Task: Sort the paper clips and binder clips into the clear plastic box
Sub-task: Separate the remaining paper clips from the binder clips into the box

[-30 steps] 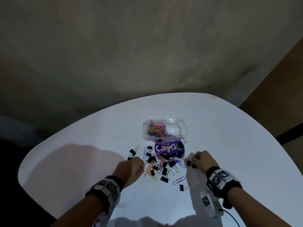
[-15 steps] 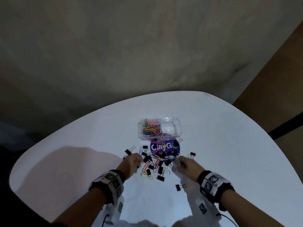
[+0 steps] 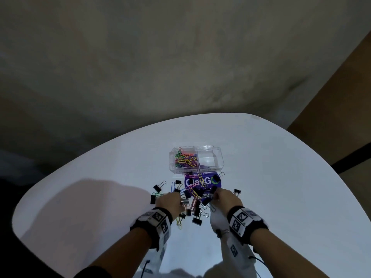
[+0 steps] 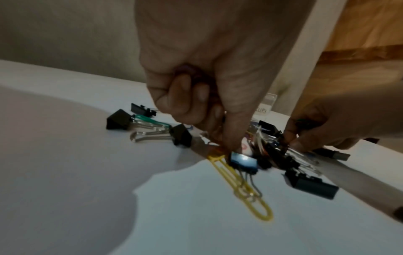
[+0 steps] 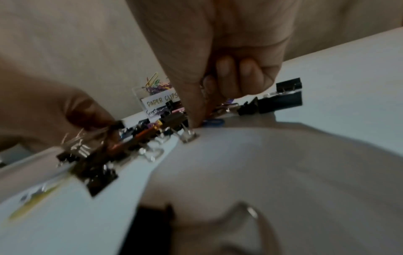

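Note:
A clear plastic box (image 3: 217,157) stands beyond the pile; its left compartment holds coloured paper clips (image 3: 185,160) and its right one holds nothing. Black binder clips and paper clips lie heaped (image 3: 195,200) between my hands. My left hand (image 3: 178,197) pinches down at the end of a yellow paper clip (image 4: 240,186), with its other fingers curled. My right hand (image 3: 214,192) has its fingers curled and its thumb pressed down among the black binder clips (image 5: 174,119). What sits between its fingertips is blurred.
A purple ClayGo sticker (image 3: 208,182) lies under the pile's far side. One binder clip (image 3: 236,191) sits apart to the right, others (image 3: 157,188) to the left. The white round table (image 3: 281,187) has its edge close on all sides.
My right hand has left a binder clip at the pile's right edge and moved left into the heap. My left hand has reached forward into the pile.

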{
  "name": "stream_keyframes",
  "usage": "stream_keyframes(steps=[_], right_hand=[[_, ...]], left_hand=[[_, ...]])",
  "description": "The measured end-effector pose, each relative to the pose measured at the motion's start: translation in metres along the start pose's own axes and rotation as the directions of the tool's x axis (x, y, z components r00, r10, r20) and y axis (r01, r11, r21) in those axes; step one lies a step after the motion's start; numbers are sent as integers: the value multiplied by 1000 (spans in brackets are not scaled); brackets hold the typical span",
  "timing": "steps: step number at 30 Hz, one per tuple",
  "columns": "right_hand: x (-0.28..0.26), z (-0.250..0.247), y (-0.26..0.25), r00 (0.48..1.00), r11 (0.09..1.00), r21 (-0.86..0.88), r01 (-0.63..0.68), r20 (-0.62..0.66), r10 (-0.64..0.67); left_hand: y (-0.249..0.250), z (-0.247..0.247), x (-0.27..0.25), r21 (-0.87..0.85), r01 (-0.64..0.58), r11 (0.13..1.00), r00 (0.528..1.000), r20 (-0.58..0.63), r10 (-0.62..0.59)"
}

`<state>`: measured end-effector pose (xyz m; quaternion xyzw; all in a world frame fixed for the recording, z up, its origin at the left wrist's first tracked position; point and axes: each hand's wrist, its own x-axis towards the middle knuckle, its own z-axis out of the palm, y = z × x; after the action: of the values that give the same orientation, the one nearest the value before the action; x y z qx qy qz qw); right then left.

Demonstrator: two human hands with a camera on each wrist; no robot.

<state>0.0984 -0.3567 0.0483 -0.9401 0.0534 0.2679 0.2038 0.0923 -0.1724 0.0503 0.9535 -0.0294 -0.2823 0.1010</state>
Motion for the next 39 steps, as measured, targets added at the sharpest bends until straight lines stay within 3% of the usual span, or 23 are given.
stream_keyframes(steps=[4,7,10,13,15,17,19,22,26,30,34,39], right_hand=[[7,-7,4,999,999,-39,27,23,-26],[6,-16,15,998,999,25,31,-56,-30],[-5,-19,14,987,986,59,153,-55,-150],[-23,-13,-4,938,929,-143,341,112,-327],[-36,-4,-13,866,819,-299,489,274,-417],[-42,-2,-12,819,734,-371,569,342,-461],[-42,-8,-2,846,747,-401,531,313,-433],[-36,-13,6,903,835,-345,427,202,-379],[-21,-4,-21,899,858,-266,438,127,-419],[-11,9,-51,967,909,-332,254,63,-247],[-6,17,-50,989,945,-299,134,94,-111],[-3,8,-33,981,966,-186,180,110,-161]], left_hand=[[-15,-8,-4,-35,-14,999,1000,1,14],[-40,-12,-9,-175,-30,984,994,-112,11],[-59,-11,-15,-226,-67,972,976,-215,17],[-61,-11,-26,-108,-183,977,974,-158,165],[-58,-8,-37,-35,-253,967,965,-73,250],[-56,-6,-43,63,-325,944,945,-13,327],[-54,-5,-44,121,-370,921,929,38,369],[-50,-2,-39,110,-387,916,921,87,379],[-41,-1,-27,169,-343,924,939,85,333],[-38,-2,-18,198,-320,927,948,64,313],[-44,-3,-22,76,-283,956,955,-76,288],[-60,-6,-17,-277,-240,930,960,-213,184]])
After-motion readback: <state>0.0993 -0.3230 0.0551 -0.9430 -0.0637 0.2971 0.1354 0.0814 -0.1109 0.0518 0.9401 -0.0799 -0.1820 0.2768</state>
